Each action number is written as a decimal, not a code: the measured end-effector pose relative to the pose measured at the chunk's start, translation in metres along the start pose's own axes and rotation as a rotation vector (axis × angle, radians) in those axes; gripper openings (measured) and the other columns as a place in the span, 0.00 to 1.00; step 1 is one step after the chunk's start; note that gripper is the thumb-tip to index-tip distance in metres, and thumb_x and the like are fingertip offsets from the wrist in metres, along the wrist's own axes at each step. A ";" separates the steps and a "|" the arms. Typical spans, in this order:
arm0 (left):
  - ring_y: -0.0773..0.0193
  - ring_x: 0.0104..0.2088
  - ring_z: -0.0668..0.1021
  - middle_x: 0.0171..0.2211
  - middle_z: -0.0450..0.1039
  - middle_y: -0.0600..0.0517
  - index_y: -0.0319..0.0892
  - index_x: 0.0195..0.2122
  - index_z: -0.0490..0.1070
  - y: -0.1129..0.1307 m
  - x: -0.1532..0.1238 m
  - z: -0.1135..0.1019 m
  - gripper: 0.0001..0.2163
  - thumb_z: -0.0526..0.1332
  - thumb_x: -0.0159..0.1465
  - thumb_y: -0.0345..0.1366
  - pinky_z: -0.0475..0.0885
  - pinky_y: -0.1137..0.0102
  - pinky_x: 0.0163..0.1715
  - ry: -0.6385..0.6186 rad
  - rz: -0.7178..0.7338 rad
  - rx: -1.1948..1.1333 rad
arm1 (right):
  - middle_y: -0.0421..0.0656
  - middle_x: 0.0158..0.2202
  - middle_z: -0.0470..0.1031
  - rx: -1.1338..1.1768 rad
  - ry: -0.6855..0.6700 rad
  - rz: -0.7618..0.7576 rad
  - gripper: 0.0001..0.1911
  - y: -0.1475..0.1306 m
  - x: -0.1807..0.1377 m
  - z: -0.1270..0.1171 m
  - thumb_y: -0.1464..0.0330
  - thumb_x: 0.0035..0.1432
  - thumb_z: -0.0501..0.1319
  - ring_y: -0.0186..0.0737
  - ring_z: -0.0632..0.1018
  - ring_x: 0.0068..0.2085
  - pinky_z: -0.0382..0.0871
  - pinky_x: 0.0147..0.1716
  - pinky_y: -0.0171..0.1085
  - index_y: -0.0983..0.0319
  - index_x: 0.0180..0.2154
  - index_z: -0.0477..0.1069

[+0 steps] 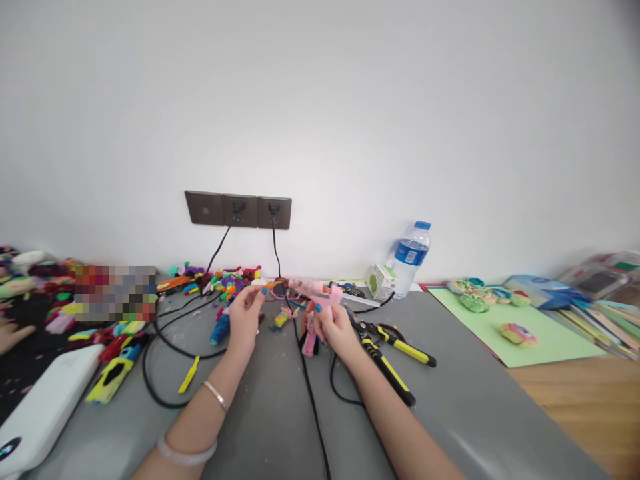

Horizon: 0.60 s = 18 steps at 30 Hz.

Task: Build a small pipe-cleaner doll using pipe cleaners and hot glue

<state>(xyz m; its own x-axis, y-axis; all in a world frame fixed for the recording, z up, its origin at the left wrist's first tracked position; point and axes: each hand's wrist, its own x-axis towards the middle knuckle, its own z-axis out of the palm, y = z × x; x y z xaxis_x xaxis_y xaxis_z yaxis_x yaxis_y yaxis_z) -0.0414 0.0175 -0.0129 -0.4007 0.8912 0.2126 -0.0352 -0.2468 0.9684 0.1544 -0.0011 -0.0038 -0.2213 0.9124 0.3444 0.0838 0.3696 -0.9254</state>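
My right hand is wrapped round the handle of a pink hot glue gun, its nozzle pointing left. Just off that nozzle, my left hand pinches a small orange fuzzy piece, perhaps pipe cleaner; whether the tip touches it I cannot tell. Between my hands lies a small yellow and pink fuzzy figure. A blue fuzzy piece lies beside my left wrist. Below the glue gun is a pink fuzzy piece, partly hidden by my right hand.
Yellow-and-black pliers lie right of my right forearm. A water bottle and small box stand by the wall. Black cables cross the grey table. A white power bank lies left, near another person's hand.
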 end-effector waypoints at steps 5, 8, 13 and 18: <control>0.65 0.27 0.73 0.27 0.75 0.51 0.40 0.34 0.75 0.000 0.000 0.001 0.14 0.66 0.52 0.44 0.62 0.76 0.19 0.010 -0.079 -0.071 | 0.33 0.10 0.63 0.221 0.200 -0.051 0.26 0.000 0.002 -0.002 0.46 0.62 0.50 0.32 0.62 0.12 0.62 0.16 0.33 0.61 0.32 0.69; 0.67 0.25 0.72 0.27 0.75 0.51 0.40 0.34 0.75 0.000 0.000 0.002 0.15 0.68 0.51 0.45 0.61 0.76 0.18 0.001 -0.085 -0.099 | 0.34 0.12 0.65 0.249 0.303 -0.034 0.26 -0.003 0.004 -0.006 0.46 0.62 0.49 0.32 0.62 0.12 0.57 0.13 0.31 0.62 0.38 0.68; 0.69 0.23 0.71 0.27 0.75 0.52 0.40 0.34 0.75 0.002 -0.001 0.004 0.17 0.69 0.49 0.46 0.61 0.77 0.18 -0.016 -0.106 -0.171 | 0.38 0.13 0.66 0.205 0.408 -0.010 0.28 -0.033 0.006 -0.024 0.45 0.61 0.49 0.31 0.64 0.14 0.56 0.14 0.31 0.62 0.29 0.68; 0.68 0.24 0.73 0.29 0.75 0.51 0.40 0.35 0.74 0.003 -0.003 0.005 0.19 0.71 0.47 0.46 0.62 0.77 0.19 -0.033 -0.174 -0.219 | 0.39 0.17 0.67 0.161 0.501 0.141 0.29 -0.071 -0.018 -0.061 0.42 0.57 0.49 0.33 0.65 0.15 0.56 0.13 0.32 0.60 0.28 0.66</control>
<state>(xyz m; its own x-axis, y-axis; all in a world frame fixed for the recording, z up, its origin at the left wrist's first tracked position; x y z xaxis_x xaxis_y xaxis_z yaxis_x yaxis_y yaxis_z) -0.0355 0.0162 -0.0095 -0.3412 0.9385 0.0533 -0.2989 -0.1620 0.9404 0.2116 -0.0327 0.0652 0.2749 0.9377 0.2122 -0.0795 0.2422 -0.9670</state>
